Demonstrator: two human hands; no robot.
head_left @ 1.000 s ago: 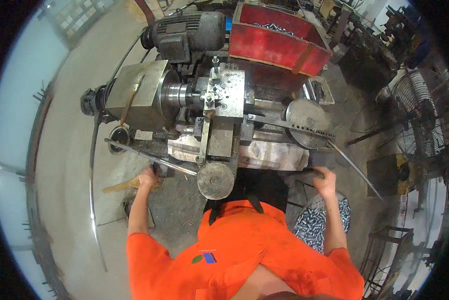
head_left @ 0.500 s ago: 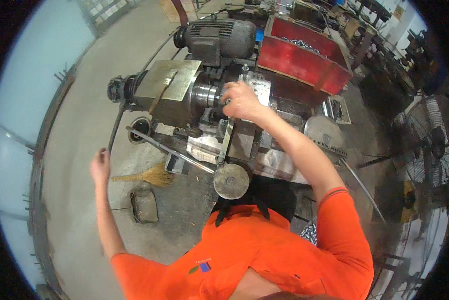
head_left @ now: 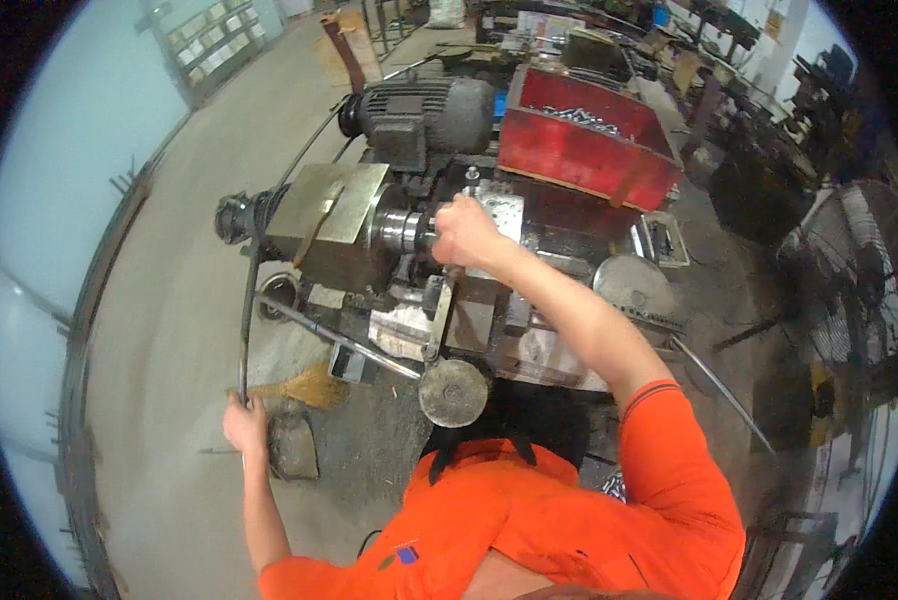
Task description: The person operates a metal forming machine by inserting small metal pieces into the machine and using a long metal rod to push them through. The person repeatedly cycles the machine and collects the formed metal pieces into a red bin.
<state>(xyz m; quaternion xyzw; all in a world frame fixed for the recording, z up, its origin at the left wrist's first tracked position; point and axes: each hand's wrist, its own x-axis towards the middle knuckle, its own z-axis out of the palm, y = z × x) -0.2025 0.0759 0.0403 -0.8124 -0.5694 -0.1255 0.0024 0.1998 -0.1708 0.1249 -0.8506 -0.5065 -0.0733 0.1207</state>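
Observation:
My left hand (head_left: 245, 424) is closed around the lower end of a long dark lever (head_left: 250, 320), which runs up to the left end of a small lathe. At the lathe's spindle (head_left: 399, 230), my right hand (head_left: 466, 236) has its fingers curled in just right of the shiny collar. What those fingers hold, if anything, is hidden behind the hand. A flat metal plate (head_left: 327, 205) covers the headstock, left of the spindle. Right beside my right hand stands the tool post block (head_left: 501, 212). A slanting metal bar (head_left: 354, 342) lies between my arms, near a round metal disc (head_left: 453, 392).
Behind the lathe sit an electric motor (head_left: 427, 115) and a red bin (head_left: 579, 148) of small metal parts. A straw broom (head_left: 314, 388) and a dustpan-like container (head_left: 294, 445) lie on the floor near my left hand. A fan (head_left: 849, 270) stands at the right.
My left hand has moved down and right, and the lever's end has swung with it toward me. My right hand stays at the spindle. The view has tilted slightly upward.

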